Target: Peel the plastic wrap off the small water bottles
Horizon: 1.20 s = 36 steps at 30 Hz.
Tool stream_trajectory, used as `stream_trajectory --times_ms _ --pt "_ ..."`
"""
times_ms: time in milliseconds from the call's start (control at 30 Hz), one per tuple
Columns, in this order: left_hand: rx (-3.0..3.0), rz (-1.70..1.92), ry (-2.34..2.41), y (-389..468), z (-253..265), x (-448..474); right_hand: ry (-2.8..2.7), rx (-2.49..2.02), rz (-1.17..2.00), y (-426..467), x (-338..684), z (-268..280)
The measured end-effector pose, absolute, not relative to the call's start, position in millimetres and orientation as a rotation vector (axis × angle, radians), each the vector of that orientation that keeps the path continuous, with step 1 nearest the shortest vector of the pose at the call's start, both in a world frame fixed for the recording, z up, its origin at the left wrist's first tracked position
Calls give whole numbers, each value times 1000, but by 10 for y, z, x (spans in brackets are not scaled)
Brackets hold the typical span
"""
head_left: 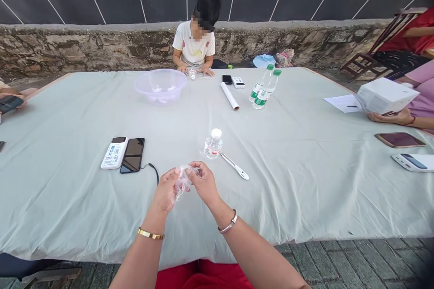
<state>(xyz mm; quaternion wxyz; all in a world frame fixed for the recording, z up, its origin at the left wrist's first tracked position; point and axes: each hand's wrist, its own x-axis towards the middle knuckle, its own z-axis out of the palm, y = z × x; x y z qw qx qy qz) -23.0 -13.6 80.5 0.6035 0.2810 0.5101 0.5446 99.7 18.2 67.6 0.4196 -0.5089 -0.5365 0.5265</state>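
Between my two hands is a crumpled piece of clear plastic film (183,183). My left hand (167,189) pinches it from the left, thumb on top. From the right, my right hand (205,183) grips the same film with its fingers curled around it. Just beyond my hands stands a small clear bottle (213,145) with a white cap, upright on the table. A white utility knife (234,166) lies to the right of my right hand, its far end close to the bottle.
On the cloth-covered table (298,180) lie a power bank (114,153) and a phone (132,156) at left. Farther off are a purple basin (161,86), a white roll (229,96) and two water bottles (264,92). A person (195,47) sits opposite; others sit at both sides.
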Motion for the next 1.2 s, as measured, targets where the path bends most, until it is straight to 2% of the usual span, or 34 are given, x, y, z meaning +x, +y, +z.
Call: stream_trajectory --times_ms 100,233,333,400,567,867,1033,1200 --pt "748 1330 1338 -78 805 -166 -1251 -1237 1419 77 889 613" --pt "1135 1376 1795 -65 841 -138 -1287 -998 1559 -9 863 744" --pt "1208 1338 1866 -42 859 -165 -1382 -892 1596 13 959 785" --pt "1065 1336 1852 19 855 -224 -1426 -1041 1460 92 1119 725" --pt "717 1512 1749 291 881 -427 -1367 -1701 757 512 1620 439" --pt "774 1478 1770 708 897 -619 -1539 -1929 602 1277 1538 269" --pt "799 1411 1779 885 746 -736 -1409 -1971 451 2240 1514 337" --pt "824 1325 1900 1032 635 -811 -1291 -1955 457 3228 1538 368"
